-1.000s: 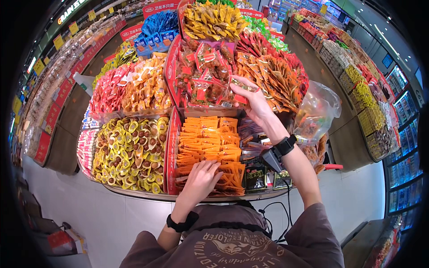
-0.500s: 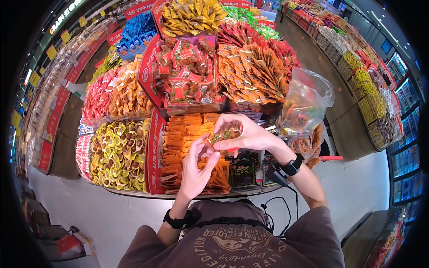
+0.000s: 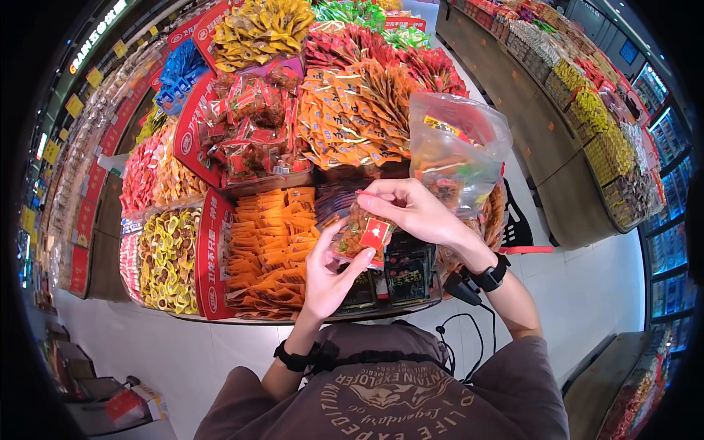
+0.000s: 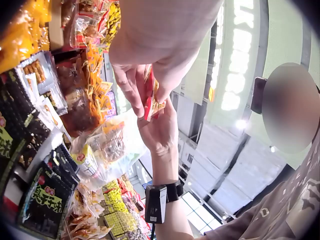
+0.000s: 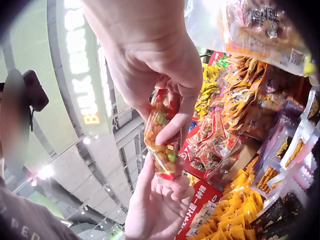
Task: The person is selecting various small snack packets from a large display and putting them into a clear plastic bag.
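The right hand (image 3: 419, 214) pinches the upper end of a clear plastic packet of reddish-brown food with a red rectangular label (image 3: 356, 238); the left hand (image 3: 328, 275) grips the lower end, its thumb lying against the wrapper near the label; so both hands grasp the same thing, and neither has let go. One second ago the left lay on the bright orange flat sachets (image 3: 270, 246) and the right held the packet by the red-edged tray of clear, red-labelled packets (image 3: 253, 128); half a second ago the hands had met over the stand, with the brown food facing the head camera; now the red label faces it, which suggests that the packet has been turned; it is away from the tray, and the work appears to be in the handling rather than the picking out.

The packet is held in front of the body, over the near part of the rounded display stand (image 3: 405, 312), about where the orange sachets meet the black printed pouches (image 3: 408, 273) by the near edge; how high above them, I cannot tell. At the stand's right edge, just beyond the right hand, is a large clear plastic bag (image 3: 463, 150) with colourful packets visible through it; the stand sits farther left in the head view than before, so the head has probably turned right.
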Motion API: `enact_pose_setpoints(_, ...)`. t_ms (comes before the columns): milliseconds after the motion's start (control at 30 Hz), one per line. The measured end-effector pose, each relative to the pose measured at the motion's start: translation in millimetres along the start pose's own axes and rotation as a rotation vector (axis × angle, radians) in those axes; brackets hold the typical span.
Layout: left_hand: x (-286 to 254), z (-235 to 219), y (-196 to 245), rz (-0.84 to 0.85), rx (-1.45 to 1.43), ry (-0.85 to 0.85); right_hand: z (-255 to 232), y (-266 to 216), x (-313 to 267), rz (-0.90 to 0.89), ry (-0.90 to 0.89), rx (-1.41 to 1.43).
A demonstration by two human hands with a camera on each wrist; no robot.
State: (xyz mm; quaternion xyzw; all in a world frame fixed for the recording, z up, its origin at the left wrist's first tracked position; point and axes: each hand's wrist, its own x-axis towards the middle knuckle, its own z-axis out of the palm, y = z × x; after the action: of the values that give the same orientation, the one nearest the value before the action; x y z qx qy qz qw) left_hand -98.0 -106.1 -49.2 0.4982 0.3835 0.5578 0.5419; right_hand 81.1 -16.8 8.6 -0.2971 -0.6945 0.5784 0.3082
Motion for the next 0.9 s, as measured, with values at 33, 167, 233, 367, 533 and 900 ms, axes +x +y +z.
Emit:
enact_pose_setpoints(33, 2, 6, -2, -0.014, -0.016, -0.022, -6, 0, -5, -0.001, 0.002, 0.005)
enact_pose_setpoints(167, 7, 35, -7, -0.007, 0.007, -0.077, -24, 1, -22, 0.057, 0.052, 0.003)
enact_pose_setpoints(233, 9, 48, -5, -0.041, -0.012, -0.081, -28, -6, -30, 0.068, 0.176, 0.035)
enact_pose_setpoints(367, 12, 71, -7, -0.039, -0.007, -0.054, -46, 11, -37, -0.045, 0.275, -0.034)
enact_pose_setpoints(533, 17, 95, -8, 0.022, 0.028, 0.069, -63, 18, -54, -0.078, 0.284, 0.141)
enact_pose_setpoints(900, 11, 119, -22, -0.1, 0.005, 0.24, -73, 44, -63, 0.036, 0.05, 0.256)
